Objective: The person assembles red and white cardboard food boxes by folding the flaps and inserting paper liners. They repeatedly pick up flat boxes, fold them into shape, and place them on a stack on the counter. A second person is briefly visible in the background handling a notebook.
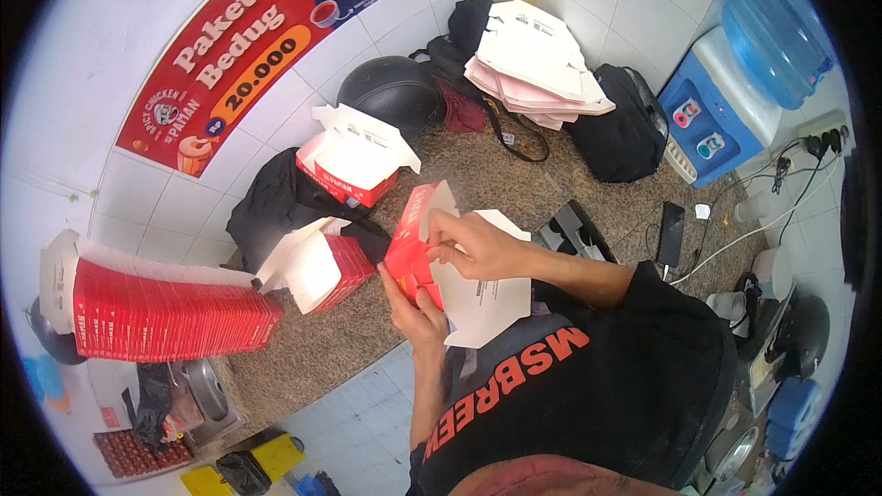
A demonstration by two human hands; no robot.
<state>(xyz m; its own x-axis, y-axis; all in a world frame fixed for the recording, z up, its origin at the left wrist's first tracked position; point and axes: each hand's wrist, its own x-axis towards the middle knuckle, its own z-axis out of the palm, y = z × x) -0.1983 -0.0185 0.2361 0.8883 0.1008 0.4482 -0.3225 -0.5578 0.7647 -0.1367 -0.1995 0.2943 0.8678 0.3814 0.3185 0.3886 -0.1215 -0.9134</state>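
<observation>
A red and white cardboard food box [415, 239], partly folded with white flaps spread, is held up over the speckled counter [514, 174]. My left hand [413, 310] grips it from below. My right hand [469, 243] pinches a flap at its top edge. Two folded red boxes with open lids stand beyond: one [354, 165] near the wall, one [317, 266] to the left of my hands. A long row of flat red box blanks [156, 312] lies at the far left.
A pile of flat white and pink blanks [537, 69] rests on black bags at the back. A dark helmet [390, 92], a black backpack [625, 129], a phone [671, 231] with cables, and a blue water dispenser [726, 101] surround the counter.
</observation>
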